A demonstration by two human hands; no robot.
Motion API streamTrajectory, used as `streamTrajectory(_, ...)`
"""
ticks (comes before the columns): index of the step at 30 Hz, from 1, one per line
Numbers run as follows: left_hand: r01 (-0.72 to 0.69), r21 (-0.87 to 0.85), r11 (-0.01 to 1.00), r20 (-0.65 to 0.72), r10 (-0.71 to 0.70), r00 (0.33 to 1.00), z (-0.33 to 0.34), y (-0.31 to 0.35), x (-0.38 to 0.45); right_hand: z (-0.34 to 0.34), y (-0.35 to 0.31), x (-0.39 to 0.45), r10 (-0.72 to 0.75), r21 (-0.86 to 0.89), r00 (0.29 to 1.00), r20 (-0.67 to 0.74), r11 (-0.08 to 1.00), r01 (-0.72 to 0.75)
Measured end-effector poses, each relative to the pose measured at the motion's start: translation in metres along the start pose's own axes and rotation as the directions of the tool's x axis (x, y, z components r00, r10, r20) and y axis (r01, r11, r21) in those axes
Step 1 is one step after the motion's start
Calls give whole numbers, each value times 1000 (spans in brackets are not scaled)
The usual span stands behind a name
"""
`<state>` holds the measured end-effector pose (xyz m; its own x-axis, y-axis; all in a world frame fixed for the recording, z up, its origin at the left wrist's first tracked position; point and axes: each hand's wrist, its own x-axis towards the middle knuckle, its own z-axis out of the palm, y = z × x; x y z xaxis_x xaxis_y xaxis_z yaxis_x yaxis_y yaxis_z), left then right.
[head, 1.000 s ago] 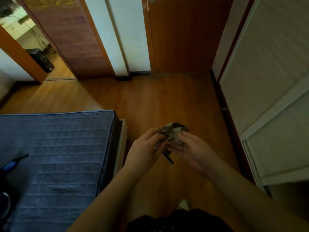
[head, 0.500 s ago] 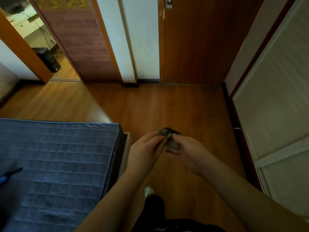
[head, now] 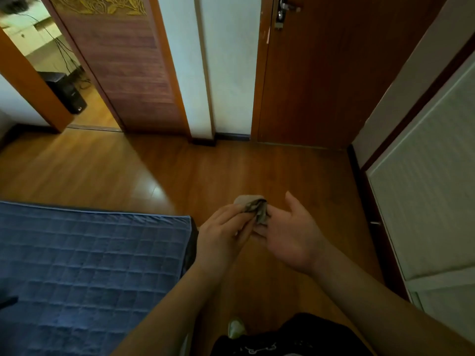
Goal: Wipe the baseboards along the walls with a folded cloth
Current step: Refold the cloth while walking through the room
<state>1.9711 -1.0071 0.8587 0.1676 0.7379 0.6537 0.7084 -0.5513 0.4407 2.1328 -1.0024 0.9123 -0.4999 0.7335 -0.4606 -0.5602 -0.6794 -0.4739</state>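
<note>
A small folded cloth (head: 253,206), grey-green with dark patches, is held at waist height over the wooden floor. My left hand (head: 221,235) pinches its left side with curled fingers. My right hand (head: 290,235) is beside it, palm turned up, thumb raised, its fingers under the cloth's right edge. A dark baseboard (head: 232,136) runs under the white wall strip ahead. Another dark baseboard (head: 356,165) runs along the right wall below the wardrobe.
A bed with a blue quilted cover (head: 84,265) fills the lower left. A closed brown door (head: 331,80) is ahead, an open doorway (head: 51,73) at far left. White wardrobe panels (head: 431,201) line the right. My shoe (head: 236,328) is on the floor below.
The view has tilted up, showing more of the doors. My right hand has opened, its thumb lifting off the cloth, and the cloth looks more tightly folded in my left hand.
</note>
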Motion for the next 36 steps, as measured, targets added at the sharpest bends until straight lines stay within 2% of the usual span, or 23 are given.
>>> streamTrajectory(5, 106, 2, 994, 52, -106, 993, 7, -18, 23, 4, -15, 33, 34, 54, 995, 90, 998, -39)
streamTrajectory(10, 159, -18, 987, 63, -158, 985, 18, -44, 53, -7, -42, 74, 30, -125, 999, 24, 992, -27)
streamTrajectory(13, 257, -57, 965, 77, -253, 964, 28, -62, 75, -20, -61, 100, -16, -292, 996, -82, 956, -9)
streamTrajectory(15, 307, -60, 950, 96, -301, 949, 38, -73, 94, -30, -76, 121, -96, -481, 980, -176, 877, 0)
streamTrajectory(18, 424, -115, 898, 132, -409, 903, 54, -86, 128, -50, -104, 151, -301, -799, 919, -254, 600, -24)
streamTrajectory(21, 559, -218, 800, 240, -511, 826, 67, -98, 163, -70, -137, 178, -468, -890, 863, -189, 453, 51)
streamTrajectory(23, 587, -281, 759, 315, -505, 803, 75, -108, 185, -79, -164, 199, -478, -922, 872, -104, 376, 97)
streamTrajectory(26, 634, -364, 683, 373, -517, 771, 84, -120, 215, -86, -201, 231, -333, -903, 942, 24, 398, 164)
streamTrajectory(28, 652, -392, 649, 371, -537, 758, 89, -130, 229, -90, -223, 248, -267, -903, 962, 50, 400, 158)
streamTrajectory(31, 672, -356, 649, 327, -587, 740, 89, -150, 242, -91, -253, 267, -307, -874, 947, 99, 429, 230)
streamTrajectory(34, 681, -240, 692, 292, -618, 730, 84, -172, 251, -82, -279, 283, -392, -824, 913, 115, 476, 308)
streamTrajectory(36, 668, -174, 723, 243, -626, 741, 84, -185, 258, -71, -291, 296, -422, -819, 891, 170, 443, 366)
